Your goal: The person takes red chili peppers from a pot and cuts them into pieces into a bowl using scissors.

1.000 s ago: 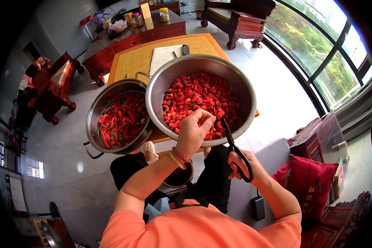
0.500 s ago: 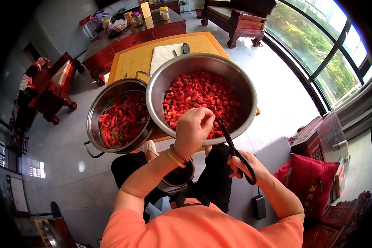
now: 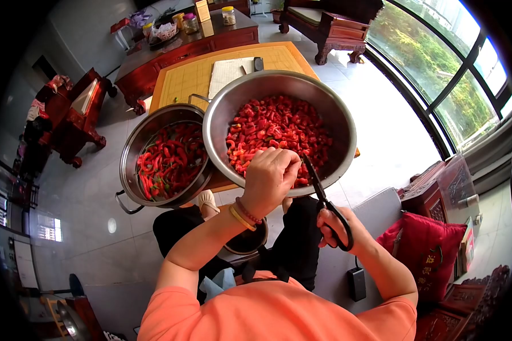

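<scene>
A wide steel bowl [image 3: 337,122] holds a heap of cut red chili pieces [image 3: 279,125]. Over its near side, my left hand [image 3: 272,177] is closed in a pinch; whatever lies between its fingertips is too small to make out. My right hand [image 3: 337,228] grips black-handled scissors [image 3: 318,187], their blades pointing up and left over the bowl's near rim, close to the left fingertips. To the bowl's left, a steel pot [image 3: 127,173] contains whole red chilies [image 3: 173,159], some with green stems.
Bowl and pot stand by a yellow wooden table [image 3: 179,79] carrying a light cloth or paper [image 3: 224,75]. A dark bucket [image 3: 250,241] sits between my legs. To the right are a red cushion [image 3: 424,253] and a black box-shaped device [image 3: 356,284] on the grey seat.
The left hand has shifted slightly right and stays pinched over the bowl. The scissors have turned a little more upright beside it. The whole view has moved slightly.
</scene>
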Demonstrator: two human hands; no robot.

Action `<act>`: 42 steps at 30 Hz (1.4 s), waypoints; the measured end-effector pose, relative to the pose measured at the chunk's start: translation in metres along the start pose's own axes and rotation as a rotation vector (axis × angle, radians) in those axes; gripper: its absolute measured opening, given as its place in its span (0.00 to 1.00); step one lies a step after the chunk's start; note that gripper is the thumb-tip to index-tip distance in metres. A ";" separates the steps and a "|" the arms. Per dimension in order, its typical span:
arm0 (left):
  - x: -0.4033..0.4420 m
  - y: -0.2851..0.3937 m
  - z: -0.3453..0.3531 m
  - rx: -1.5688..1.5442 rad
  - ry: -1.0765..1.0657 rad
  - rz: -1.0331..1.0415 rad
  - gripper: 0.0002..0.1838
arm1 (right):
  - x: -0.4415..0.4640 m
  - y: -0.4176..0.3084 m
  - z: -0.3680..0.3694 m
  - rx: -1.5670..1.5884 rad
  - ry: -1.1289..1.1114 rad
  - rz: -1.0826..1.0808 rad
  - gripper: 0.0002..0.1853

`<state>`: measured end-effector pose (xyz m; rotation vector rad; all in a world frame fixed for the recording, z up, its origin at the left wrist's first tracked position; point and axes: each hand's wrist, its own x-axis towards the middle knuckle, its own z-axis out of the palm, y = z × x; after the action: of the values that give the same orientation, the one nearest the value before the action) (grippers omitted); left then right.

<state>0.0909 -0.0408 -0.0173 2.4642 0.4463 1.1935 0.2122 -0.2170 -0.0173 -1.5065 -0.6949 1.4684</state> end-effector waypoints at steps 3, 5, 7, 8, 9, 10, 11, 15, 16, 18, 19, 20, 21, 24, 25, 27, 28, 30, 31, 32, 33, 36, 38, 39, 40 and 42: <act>-0.003 0.002 -0.007 0.014 -0.004 0.030 0.05 | 0.005 0.004 -0.003 0.029 0.025 -0.029 0.23; -0.013 0.006 -0.022 0.025 -0.025 0.045 0.05 | 0.005 0.001 -0.003 0.031 0.045 0.009 0.20; -0.034 0.004 -0.035 0.057 -0.058 0.138 0.06 | 0.008 0.003 0.000 0.053 0.041 0.038 0.19; -0.050 0.001 -0.039 0.088 -0.083 0.162 0.06 | 0.010 0.005 0.000 0.059 0.057 0.037 0.19; -0.068 -0.005 -0.041 0.117 -0.109 0.190 0.06 | 0.013 0.009 -0.003 0.065 0.076 0.032 0.18; -0.088 -0.011 -0.042 0.141 -0.172 0.130 0.06 | 0.016 0.018 -0.009 0.115 0.019 -0.042 0.20; -0.109 -0.019 -0.040 0.156 -0.235 0.077 0.07 | 0.018 0.020 -0.011 0.128 0.002 -0.074 0.23; -0.163 -0.045 -0.042 0.346 -0.439 -0.062 0.07 | 0.024 0.021 -0.007 0.114 0.040 -0.127 0.25; -0.164 -0.048 -0.048 0.277 -0.441 -0.091 0.06 | 0.024 0.019 -0.006 0.109 0.033 -0.133 0.25; -0.158 -0.055 -0.065 0.130 -0.452 -0.141 0.06 | 0.026 0.018 -0.003 0.086 0.016 -0.151 0.24; -0.143 -0.059 -0.084 0.138 -0.475 -0.088 0.05 | 0.026 0.018 -0.001 0.063 0.001 -0.161 0.24; -0.125 -0.064 -0.100 0.119 -0.390 -0.108 0.05 | 0.025 0.017 -0.001 0.037 -0.013 -0.171 0.24; -0.102 -0.068 -0.122 0.047 -0.355 -0.181 0.05 | 0.025 0.017 -0.001 0.035 -0.015 -0.174 0.24; -0.062 -0.113 -0.157 0.094 -0.210 -0.334 0.05 | 0.025 0.017 0.000 0.053 -0.005 -0.180 0.23; -0.054 -0.137 -0.163 0.260 -0.243 -0.296 0.05 | 0.024 0.017 0.000 0.072 0.005 -0.173 0.23; -0.051 -0.184 -0.163 0.444 -0.353 -0.251 0.06 | 0.023 0.017 0.000 0.068 0.002 -0.167 0.24; -0.052 -0.204 -0.161 0.553 -0.422 -0.204 0.07 | 0.022 0.017 0.000 0.045 -0.009 -0.169 0.24; -0.054 -0.233 -0.153 0.684 -0.506 -0.147 0.10 | 0.020 0.016 0.000 0.091 -0.004 -0.159 0.22; -0.053 -0.241 -0.149 0.706 -0.522 -0.139 0.10 | 0.019 0.017 0.000 0.102 -0.004 -0.163 0.22; -0.054 -0.248 -0.144 0.728 -0.537 -0.133 0.11 | 0.019 0.018 -0.001 0.112 -0.005 -0.167 0.22; -0.053 -0.251 -0.139 0.758 -0.554 -0.105 0.11 | 0.018 0.019 -0.002 0.121 -0.006 -0.170 0.22; -0.052 -0.255 -0.128 0.839 -0.598 -0.004 0.10 | 0.016 0.016 -0.001 0.104 -0.008 -0.157 0.22; -0.048 -0.253 -0.132 0.861 -0.604 0.011 0.10 | 0.014 0.014 0.001 0.106 -0.003 -0.143 0.21; -0.045 -0.252 -0.135 0.872 -0.608 0.022 0.10 | 0.013 0.014 0.001 0.103 -0.004 -0.149 0.21; -0.045 -0.251 -0.140 0.850 -0.549 0.074 0.10 | 0.012 0.014 0.000 0.102 -0.006 -0.156 0.21; -0.045 -0.243 -0.150 0.810 -0.517 0.109 0.09 | 0.012 0.015 0.000 0.100 -0.012 -0.167 0.21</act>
<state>-0.0846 0.1824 -0.0720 3.3632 0.7507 0.3699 0.2109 -0.2130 -0.0362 -1.3321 -0.7258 1.3662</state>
